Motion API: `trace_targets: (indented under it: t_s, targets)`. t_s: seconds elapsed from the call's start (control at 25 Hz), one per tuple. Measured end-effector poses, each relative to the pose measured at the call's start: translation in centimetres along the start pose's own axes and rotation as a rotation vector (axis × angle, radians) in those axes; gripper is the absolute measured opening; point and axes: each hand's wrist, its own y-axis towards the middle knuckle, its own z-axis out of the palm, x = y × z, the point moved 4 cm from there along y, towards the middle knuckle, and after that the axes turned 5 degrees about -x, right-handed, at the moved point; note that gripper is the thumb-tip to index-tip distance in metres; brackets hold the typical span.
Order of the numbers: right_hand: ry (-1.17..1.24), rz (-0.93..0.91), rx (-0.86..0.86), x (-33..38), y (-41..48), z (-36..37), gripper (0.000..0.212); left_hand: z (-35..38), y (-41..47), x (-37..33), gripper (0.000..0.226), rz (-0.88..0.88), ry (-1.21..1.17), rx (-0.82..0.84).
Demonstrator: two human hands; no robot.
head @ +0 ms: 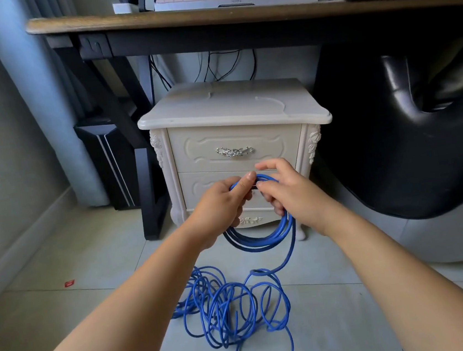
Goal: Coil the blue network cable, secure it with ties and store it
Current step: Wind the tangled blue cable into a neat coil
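A long blue network cable (227,302) lies in a loose tangle on the tiled floor in front of me. Part of it is wound into a small coil (263,238) that hangs in the air before the white cabinet. My left hand (219,208) grips the top left of this coil, thumb on top. My right hand (286,186) pinches the cable at the coil's top right. One strand runs from the coil down to the tangle. I see no ties.
A white two-drawer cabinet (235,143) stands just behind the hands, under a wooden desk (206,13). A black leather chair (410,137) is at the right, a black computer case (110,163) at the left. A small red scrap (69,283) lies on the floor.
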Motion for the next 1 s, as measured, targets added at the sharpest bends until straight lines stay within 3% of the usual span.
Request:
trace_targets:
  t_s: [0.08,0.28,0.44,0.6,0.76,1.0]
  targets:
    - [0.162,0.083,0.055,-0.2,0.0,-0.2,0.035,-0.2,0.3,0.2,0.04,-0.009,-0.047,-0.046]
    - [0.251,0.362,0.28,-2.9,-1.2,0.0,0.02,-0.9,0.3,0.1,0.039,-0.037,-0.288,-0.235]
    - [0.606,0.29,0.115,-2.3,-0.4,0.6,0.01,-0.6,0.6,0.1,0.039,-0.055,-0.499,-0.333]
    - [0.796,0.19,-0.08,-1.7,0.5,-0.1,0.02,0.7,0.6,-0.1,0.038,-0.157,-0.631,-0.143]
    - [0.476,0.15,-0.033,-1.4,0.4,-0.9,0.022,-0.4,0.4,0.1,0.023,-0.232,-0.616,0.027]
    - [-0.346,-0.019,0.033,-0.3,0.0,-0.7,0.007,-0.4,0.0,0.2,0.044,-0.07,-0.017,0.117]
